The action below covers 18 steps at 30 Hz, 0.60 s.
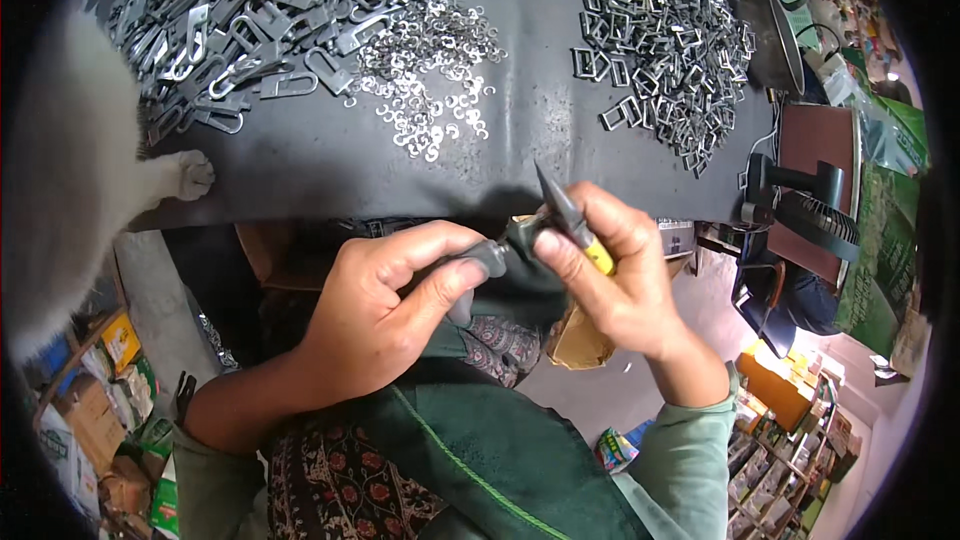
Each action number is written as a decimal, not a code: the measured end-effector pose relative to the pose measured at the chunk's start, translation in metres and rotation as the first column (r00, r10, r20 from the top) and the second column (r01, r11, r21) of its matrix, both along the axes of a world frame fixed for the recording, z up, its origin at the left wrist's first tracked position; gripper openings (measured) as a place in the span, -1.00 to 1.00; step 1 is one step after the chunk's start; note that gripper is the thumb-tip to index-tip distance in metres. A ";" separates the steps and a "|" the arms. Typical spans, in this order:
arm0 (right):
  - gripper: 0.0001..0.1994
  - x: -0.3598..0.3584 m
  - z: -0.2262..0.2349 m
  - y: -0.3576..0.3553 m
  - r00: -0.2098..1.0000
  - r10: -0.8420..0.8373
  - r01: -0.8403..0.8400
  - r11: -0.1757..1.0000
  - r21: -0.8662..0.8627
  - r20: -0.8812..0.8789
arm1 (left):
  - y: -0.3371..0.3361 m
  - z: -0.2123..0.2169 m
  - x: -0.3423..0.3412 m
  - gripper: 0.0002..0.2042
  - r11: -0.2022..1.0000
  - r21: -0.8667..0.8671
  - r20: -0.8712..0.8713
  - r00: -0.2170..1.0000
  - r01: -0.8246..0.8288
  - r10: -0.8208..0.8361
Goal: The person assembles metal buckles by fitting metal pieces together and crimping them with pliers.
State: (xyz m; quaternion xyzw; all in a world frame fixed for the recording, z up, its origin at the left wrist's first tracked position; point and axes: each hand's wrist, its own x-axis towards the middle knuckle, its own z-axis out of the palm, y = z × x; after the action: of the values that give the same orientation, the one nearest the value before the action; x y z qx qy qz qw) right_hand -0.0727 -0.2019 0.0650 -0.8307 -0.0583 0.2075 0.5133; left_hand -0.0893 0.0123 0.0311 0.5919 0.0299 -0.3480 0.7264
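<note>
My left hand [390,305] is closed, with thumb and fingers pinching a small grey metal part [488,258]. Its far end is partly hidden by the fingers. Close by on the right, my right hand [615,265] grips a pair of pliers [563,202] with dark pointed jaws and yellow handles. The jaws point up and away from me, toward the table edge. Dark fabric, or something like it, shows between the two hands. Both hands are held above my lap, just short of the dark table [540,90].
Looped metal clips [270,20] are heaped at the far left, with small silvery C-shaped rings [435,90] beside them. Rectangular metal frames [670,50] lie at the right. A white furry animal [75,160] rests a paw on the left edge. A black fan [810,210] stands right.
</note>
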 end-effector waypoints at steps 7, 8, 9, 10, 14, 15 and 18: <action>-0.91 -0.003 -0.013 0.001 0.965 0.126 -0.135 0.991 0.021 0.230 | 0.009 -0.006 0.006 -0.81 0.985 -0.136 -0.090 0.989 0.102 -0.115; -0.92 -0.003 -0.013 -0.001 0.927 0.200 -0.206 0.978 -0.016 0.316 | 0.010 -0.007 0.007 -0.82 0.966 -0.225 -0.216 0.960 0.127 -0.177; -0.92 -0.004 -0.012 0.000 0.930 0.198 -0.202 0.979 -0.020 0.310 | 0.010 -0.006 0.005 -0.82 0.964 -0.231 -0.220 0.958 0.130 -0.182; -0.91 -0.005 -0.009 0.002 0.934 0.191 -0.190 0.981 -0.033 0.303 | 0.010 -0.005 0.004 -0.82 0.969 -0.219 -0.204 0.966 0.111 -0.157; -0.89 -0.014 -0.005 0.005 0.955 0.141 -0.130 0.990 -0.062 0.260 | 0.004 -0.003 -0.005 -0.82 0.991 -0.098 -0.046 0.994 0.096 -0.101; -0.89 -0.016 -0.006 0.004 0.962 0.148 -0.141 0.989 -0.046 0.232 | 0.002 -0.005 -0.008 -0.82 0.998 -0.020 0.066 0.996 0.066 -0.065; -0.82 -0.016 -0.005 -0.002 0.939 0.258 -0.239 0.965 -0.106 0.227 | 0.008 -0.003 -0.001 -0.83 0.981 -0.038 -0.071 0.978 0.192 -0.194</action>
State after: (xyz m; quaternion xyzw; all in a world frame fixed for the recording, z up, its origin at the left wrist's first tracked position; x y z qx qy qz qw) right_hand -0.0890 -0.2040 0.0603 -0.8547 -0.2162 0.1713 0.4397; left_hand -0.0905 0.0198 0.0284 0.5675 -0.0061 -0.4388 0.6967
